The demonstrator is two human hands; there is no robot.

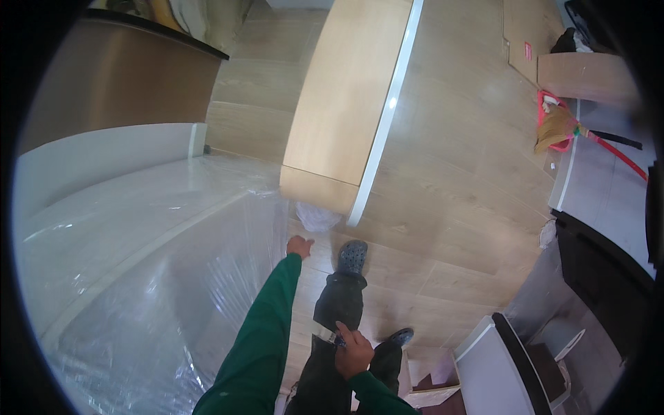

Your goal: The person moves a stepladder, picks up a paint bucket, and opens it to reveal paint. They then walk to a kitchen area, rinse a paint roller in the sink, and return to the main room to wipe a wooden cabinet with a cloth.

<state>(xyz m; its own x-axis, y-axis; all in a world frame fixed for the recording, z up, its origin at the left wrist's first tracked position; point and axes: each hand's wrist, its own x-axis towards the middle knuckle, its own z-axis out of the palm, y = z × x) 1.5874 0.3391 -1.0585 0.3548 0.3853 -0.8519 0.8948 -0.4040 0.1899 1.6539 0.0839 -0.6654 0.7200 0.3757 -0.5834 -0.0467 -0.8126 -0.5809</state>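
Note:
My right hand (pixel 355 354) is closed around the handle of what looks like a scraper (pixel 324 332), its flat, pale metal blade pointing left over my dark trouser leg. Most of the handle is hidden by my fingers. My left hand (pixel 299 246), at the end of a stretched green sleeve, is beside the edge of a clear plastic sheet (pixel 235 277). Its fingers look curled; whether they pinch anything does not show. Just beyond it is the near end of a light wood cabinet (pixel 321 187), with crumpled plastic (pixel 318 218) at its base.
Plastic film drapes a large piece at the left, beside a brown panel (pixel 124 76). A broom (pixel 559 131) and red dustpan (pixel 541 104) rest at the far right near cardboard (pixel 529 34). A white, dark-edged unit (pixel 498 366) stands at the near right. Wood-look flooring (pixel 456 180) runs between.

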